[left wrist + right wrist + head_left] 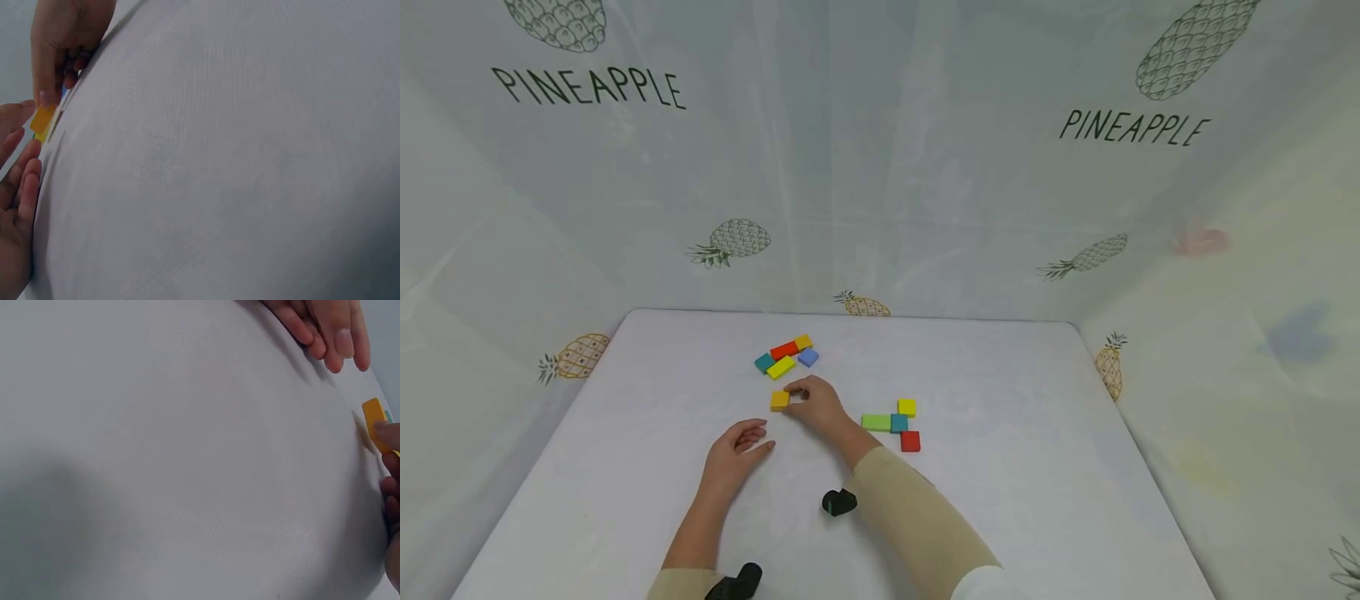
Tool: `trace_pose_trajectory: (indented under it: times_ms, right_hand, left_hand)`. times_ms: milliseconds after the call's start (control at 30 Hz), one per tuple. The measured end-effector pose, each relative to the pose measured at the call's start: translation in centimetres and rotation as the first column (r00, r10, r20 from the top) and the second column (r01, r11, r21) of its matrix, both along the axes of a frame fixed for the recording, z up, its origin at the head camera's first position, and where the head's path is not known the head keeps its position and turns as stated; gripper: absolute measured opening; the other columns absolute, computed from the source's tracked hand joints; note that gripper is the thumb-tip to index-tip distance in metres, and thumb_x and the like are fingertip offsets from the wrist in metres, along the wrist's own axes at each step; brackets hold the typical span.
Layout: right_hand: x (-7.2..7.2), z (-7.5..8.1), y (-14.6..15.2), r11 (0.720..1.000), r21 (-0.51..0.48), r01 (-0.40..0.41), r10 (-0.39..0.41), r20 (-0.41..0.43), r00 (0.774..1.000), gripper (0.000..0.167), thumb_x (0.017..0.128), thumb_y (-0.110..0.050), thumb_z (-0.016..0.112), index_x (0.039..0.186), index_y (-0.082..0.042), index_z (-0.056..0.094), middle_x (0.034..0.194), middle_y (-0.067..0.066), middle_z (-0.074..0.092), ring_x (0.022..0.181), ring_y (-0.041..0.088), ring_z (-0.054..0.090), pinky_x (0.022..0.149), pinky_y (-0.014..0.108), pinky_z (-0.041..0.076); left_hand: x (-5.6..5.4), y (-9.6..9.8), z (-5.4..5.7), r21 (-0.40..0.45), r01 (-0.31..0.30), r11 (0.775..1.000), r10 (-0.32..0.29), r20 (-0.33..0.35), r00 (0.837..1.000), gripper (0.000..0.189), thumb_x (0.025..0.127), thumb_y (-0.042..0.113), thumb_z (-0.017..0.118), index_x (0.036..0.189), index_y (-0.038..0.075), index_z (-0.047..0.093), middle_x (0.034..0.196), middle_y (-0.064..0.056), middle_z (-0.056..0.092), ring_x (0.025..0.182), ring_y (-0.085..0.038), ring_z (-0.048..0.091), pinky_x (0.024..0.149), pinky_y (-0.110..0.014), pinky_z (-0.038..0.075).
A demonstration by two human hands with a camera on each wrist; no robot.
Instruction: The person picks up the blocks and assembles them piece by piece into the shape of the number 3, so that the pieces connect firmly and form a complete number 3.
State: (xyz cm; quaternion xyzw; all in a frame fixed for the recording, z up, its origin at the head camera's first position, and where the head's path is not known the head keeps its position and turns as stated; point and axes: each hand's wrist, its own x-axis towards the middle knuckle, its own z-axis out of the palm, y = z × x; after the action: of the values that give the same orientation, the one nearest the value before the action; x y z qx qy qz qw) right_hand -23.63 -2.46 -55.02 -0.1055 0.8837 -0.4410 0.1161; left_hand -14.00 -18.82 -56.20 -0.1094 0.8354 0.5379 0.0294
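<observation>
My right hand (pixel 818 408) pinches a yellow-orange block (pixel 780 401) between thumb and fingers, at or just over the white table. The right wrist view shows the same block (pixel 375 424) at its right edge, with the thumb against it. Nearer the front, my left hand (pixel 735 458) holds nothing, its fingers loosely bent and apart from the block. Beyond the right hand lies a cluster of a teal block (pixel 764 362), a red block (pixel 785 350), a yellow block (pixel 781 367), an orange-yellow block (pixel 803 342) and a blue block (pixel 808 357).
Right of the right hand, a green block (pixel 876 422) adjoins a teal block (pixel 899 423), with a yellow block (pixel 907 407) behind and a red block (pixel 910 442) in front. The white table (pixel 1037 467) meets a pineapple-printed curtain (pixel 895 167) at the back and sides.
</observation>
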Motion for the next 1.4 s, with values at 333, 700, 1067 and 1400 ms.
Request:
trace_pose_trajectory:
  times_ms: [333,700,1067,1400]
  right_hand:
    - [2.1,0.6,2.4,0.995,-0.095,0.022,-0.021,0.012,1.0,0.026,0.084,-0.023,0.079,0.109,-0.021,0.073,0.094,-0.011,0.059,0.081,0.009,0.051,0.071,0.023,0.046]
    - [4.7,3.7,5.4,0.984,-0.172,0.048,-0.046,0.016,0.999,0.029,0.084,-0.021,0.078,0.112,-0.02,0.072,0.106,-0.005,0.063,0.087,0.011,0.053,0.068,0.023,0.047]
    - [7.7,3.3,10.0,0.971,-0.204,0.127,-0.14,-0.049,0.989,0.032,0.083,-0.022,0.08,0.113,-0.019,0.072,0.106,-0.006,0.062,0.087,0.015,0.054,0.07,0.024,0.05]
    - [10.2,2.6,13.3,0.961,-0.225,0.162,-0.202,-0.168,0.965,0.031,0.079,-0.013,0.082,0.108,-0.016,0.073,0.102,-0.003,0.064,0.083,0.015,0.055,0.075,0.027,0.048]
  left_hand:
    - [0.0,0.6,0.3,0.026,-0.002,1.0,0.001,0.014,1.0,0.048,0.089,0.026,0.073,0.131,0.009,0.057,0.121,-0.009,0.061,0.114,-0.023,0.052,0.103,-0.041,0.04]
    - [-0.2,2.4,2.3,0.09,0.024,0.996,-0.022,-0.02,1.0,0.045,0.091,0.019,0.07,0.132,0.01,0.056,0.122,-0.01,0.061,0.114,-0.026,0.054,0.1,-0.046,0.042]
    - [-1.1,6.3,3.0,0.114,0.067,0.991,-0.055,-0.107,0.993,0.041,0.089,0.015,0.072,0.128,0.008,0.06,0.117,-0.009,0.065,0.11,-0.026,0.056,0.099,-0.047,0.042]
    - [-2.0,9.4,3.1,0.1,0.148,0.984,-0.13,-0.171,0.977,0.041,0.087,0.013,0.074,0.126,0.008,0.062,0.115,-0.009,0.066,0.106,-0.024,0.057,0.096,-0.045,0.043]
